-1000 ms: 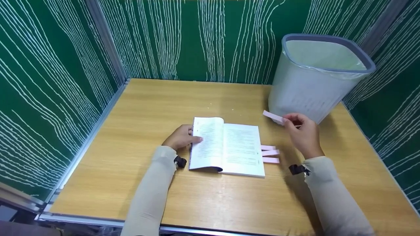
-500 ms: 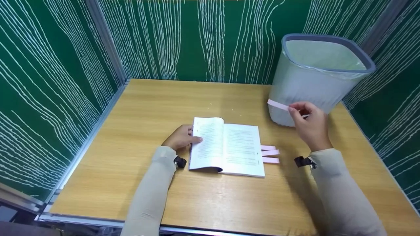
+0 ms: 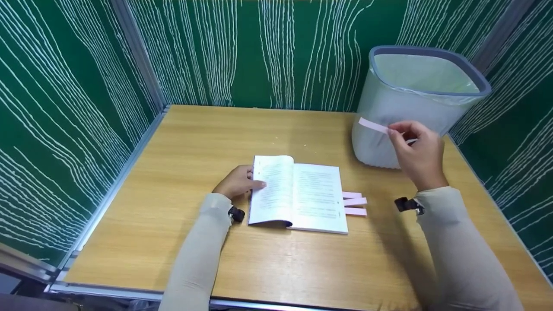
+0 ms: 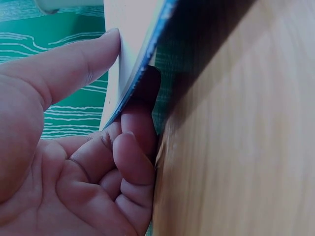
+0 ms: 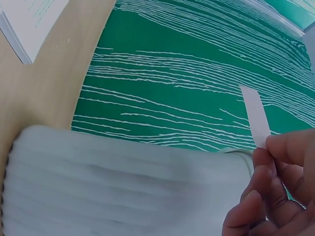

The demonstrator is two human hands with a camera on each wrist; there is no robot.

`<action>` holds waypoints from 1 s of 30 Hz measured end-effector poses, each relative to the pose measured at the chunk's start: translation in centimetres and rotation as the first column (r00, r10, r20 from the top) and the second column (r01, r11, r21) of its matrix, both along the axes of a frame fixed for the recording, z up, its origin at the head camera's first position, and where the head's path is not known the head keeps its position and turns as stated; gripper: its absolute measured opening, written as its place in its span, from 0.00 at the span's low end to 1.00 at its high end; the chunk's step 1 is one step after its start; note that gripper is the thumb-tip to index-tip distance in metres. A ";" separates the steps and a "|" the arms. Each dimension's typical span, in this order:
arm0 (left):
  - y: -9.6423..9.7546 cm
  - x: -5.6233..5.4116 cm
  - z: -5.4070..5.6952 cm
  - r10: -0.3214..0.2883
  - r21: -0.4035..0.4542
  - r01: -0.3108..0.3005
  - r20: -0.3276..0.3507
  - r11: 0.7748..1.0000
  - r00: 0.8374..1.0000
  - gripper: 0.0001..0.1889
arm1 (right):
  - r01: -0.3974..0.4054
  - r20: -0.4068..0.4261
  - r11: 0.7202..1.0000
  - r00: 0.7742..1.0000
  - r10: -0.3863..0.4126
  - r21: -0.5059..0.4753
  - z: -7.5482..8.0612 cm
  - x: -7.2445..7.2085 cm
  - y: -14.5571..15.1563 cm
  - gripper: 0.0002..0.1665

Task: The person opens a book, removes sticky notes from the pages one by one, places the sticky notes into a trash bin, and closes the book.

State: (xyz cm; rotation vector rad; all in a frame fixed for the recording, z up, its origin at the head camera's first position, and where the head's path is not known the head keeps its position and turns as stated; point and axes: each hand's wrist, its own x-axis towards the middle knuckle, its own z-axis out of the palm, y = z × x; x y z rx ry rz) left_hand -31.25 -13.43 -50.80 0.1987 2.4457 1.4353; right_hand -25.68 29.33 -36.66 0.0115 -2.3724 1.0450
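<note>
An open book (image 3: 317, 196) lies on the table with its printed pages up. My left hand (image 3: 237, 180) grips its left side, the thumb on the page and the fingers curled under the blue-edged cover, as the left wrist view shows. Three pink paper strips (image 3: 356, 201) stick out from the book's right edge. Between thumb and forefinger, my right hand (image 3: 419, 151) pinches another pink paper strip (image 3: 372, 125), raised in front of the trash bin. In the right wrist view this strip (image 5: 255, 115) points away from the fingertips, and the other fingers are loosely curled.
A pale trash bin (image 3: 380, 149) with a grey rim and a plastic liner stands at the table's back right. Green panels (image 3: 248, 56) with white wavy lines enclose the back and sides. Tiny pale specks dot the wooden table (image 3: 207, 138) behind the book.
My right hand has risen and moved away to the right with the pink strip, up along the front of the bin. The left hand and the book have stayed in place.
</note>
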 end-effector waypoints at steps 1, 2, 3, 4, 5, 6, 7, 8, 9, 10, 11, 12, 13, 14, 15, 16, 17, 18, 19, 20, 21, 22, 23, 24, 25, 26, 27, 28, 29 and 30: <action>0.0 0.0 0.0 -0.001 -0.006 0.001 -0.006 1.000 1.000 0.16 | 0.005 -0.007 1.000 1.000 -0.005 0.005 0.2 -0.1 0.1 0.20; 0.0 0.0 0.0 -0.002 -0.012 0.002 -0.011 1.000 1.000 0.16 | 0.010 -0.010 1.000 1.000 -0.010 0.011 0.4 -0.1 0.1 0.20; 0.0 -0.1 0.0 -0.004 -0.017 0.003 -0.014 1.000 1.000 0.15 | 0.013 -0.013 1.000 1.000 -0.013 0.016 0.6 -0.2 0.2 0.20; 0.0 -0.1 0.0 -0.007 -0.019 0.006 -0.018 1.000 1.000 0.15 | 0.017 -0.013 1.000 1.000 -0.017 0.020 0.8 -0.2 0.2 0.20; 0.0 -0.1 0.0 -0.006 -0.017 0.006 -0.016 1.000 1.000 0.15 | 0.018 -0.006 1.000 1.000 -0.018 0.017 1.0 -0.3 0.3 0.20; 0.0 -0.1 0.0 -0.006 -0.013 0.006 -0.011 1.000 1.000 0.15 | 0.018 -0.002 1.000 1.000 -0.018 0.015 1.2 -0.3 0.4 0.20; 0.0 0.0 0.0 -0.006 -0.007 0.006 -0.007 1.000 1.000 0.15 | 0.018 0.002 1.000 1.000 -0.018 0.012 1.4 -0.3 0.4 0.21; 0.0 0.0 0.0 -0.006 0.002 0.006 -0.002 1.000 1.000 0.15 | 0.017 0.009 1.000 1.000 -0.017 0.009 1.7 -0.3 0.5 0.22; -0.1 0.0 0.0 -0.004 0.009 0.004 0.003 1.000 1.000 0.15 | 0.017 0.012 1.000 1.000 -0.017 0.004 1.9 -0.4 0.5 0.22; -0.1 0.0 0.0 -0.004 0.017 0.004 0.007 1.000 1.000 0.15 | 0.017 0.012 1.000 1.000 -0.017 0.000 2.1 -0.4 0.6 0.22; -0.1 0.1 0.1 -0.004 0.024 0.003 0.011 1.000 1.000 0.16 | 0.018 0.011 1.000 1.000 -0.018 -0.004 2.3 -0.4 0.6 0.23; -0.1 0.1 0.1 -0.004 0.027 0.003 0.013 1.000 1.000 0.16 | 0.022 0.009 1.000 1.000 -0.022 -0.005 2.5 -0.4 0.6 0.23; -0.1 0.1 0.1 -0.003 0.029 0.002 0.013 1.000 1.000 0.16 | 0.025 0.006 1.000 1.000 -0.025 -0.006 2.6 -0.5 0.7 0.23; -0.1 0.1 0.0 -0.004 0.028 0.003 0.013 1.000 1.000 0.16 | 0.028 0.002 1.000 1.000 -0.028 -0.010 2.8 -0.5 0.7 0.24; 0.0 0.1 0.0 -0.003 0.024 0.003 0.011 1.000 1.000 0.16 | 0.031 -0.004 0.999 1.000 -0.031 -0.014 3.0 -0.5 0.8 0.24; 0.0 0.1 0.0 -0.005 0.022 0.004 0.010 1.000 1.000 0.16 | 0.033 -0.008 0.999 0.999 -0.033 -0.017 3.2 -0.5 0.8 0.24; 0.0 0.0 0.0 -0.006 0.018 0.005 0.009 1.000 1.000 0.16 | 0.035 -0.012 0.999 0.999 -0.036 -0.021 3.4 -0.5 0.9 0.24; 0.0 0.0 0.0 -0.007 0.014 0.007 0.008 1.000 1.000 0.16 | 0.037 -0.016 0.999 0.999 -0.037 -0.024 3.6 -0.5 1.0 0.24; 0.0 0.0 0.0 -0.009 0.012 0.009 0.007 1.000 1.000 0.16 | 0.038 -0.021 0.999 0.999 -0.039 -0.027 3.8 -0.5 1.0 0.24; 0.0 0.0 0.0 -0.010 0.010 0.010 0.007 1.000 1.000 0.16 | 0.039 -0.025 0.999 0.999 -0.039 -0.030 4.1 -0.6 1.1 0.24; 0.0 0.0 0.0 -0.010 0.009 0.010 0.006 1.000 1.000 0.16 | 0.040 -0.029 0.999 0.999 -0.041 -0.029 4.3 -0.7 1.1 0.24; -0.1 0.0 0.0 -0.011 0.008 0.011 0.008 1.000 1.000 0.16 | 0.041 -0.029 0.999 0.999 -0.042 -0.030 4.5 -0.7 1.2 0.24; -0.1 0.0 0.0 -0.010 0.007 0.010 0.009 1.000 1.000 0.16 | 0.042 -0.029 0.999 0.999 -0.043 -0.033 4.7 -0.8 1.3 0.24; -0.1 0.0 -0.1 -0.010 0.007 0.010 0.009 1.000 1.000 0.15 | 0.045 -0.030 0.998 0.999 -0.046 -0.034 4.9 -0.8 1.3 0.24; -0.1 0.0 -0.1 -0.010 0.007 0.010 0.009 1.000 1.000 0.15 | 0.045 -0.031 0.998 0.998 -0.046 -0.038 5.2 -0.9 1.4 0.23; -0.1 0.0 -0.1 -0.010 0.007 0.010 0.008 1.000 1.000 0.15 | 0.044 -0.028 0.998 0.999 -0.045 -0.044 5.4 -1.0 1.5 0.23; -0.1 -0.1 -0.1 -0.009 0.007 0.009 0.008 1.000 1.000 0.15 | 0.044 -0.025 0.998 0.999 -0.045 -0.049 5.6 -1.0 1.6 0.23; -0.1 -0.1 -0.1 -0.009 0.009 0.009 0.008 1.000 1.000 0.15 | 0.046 -0.025 0.998 0.999 -0.047 -0.049 5.7 -1.1 1.6 0.22; -0.1 -0.1 -0.1 -0.009 0.012 0.009 0.010 1.000 1.000 0.15 | 0.047 -0.025 0.998 0.999 -0.048 -0.050 5.9 -1.2 1.7 0.22; -0.1 -0.2 -0.2 -0.009 0.015 0.009 0.013 1.000 1.000 0.16 | 0.048 -0.026 0.998 0.998 -0.049 -0.050 6.1 -1.3 1.8 0.22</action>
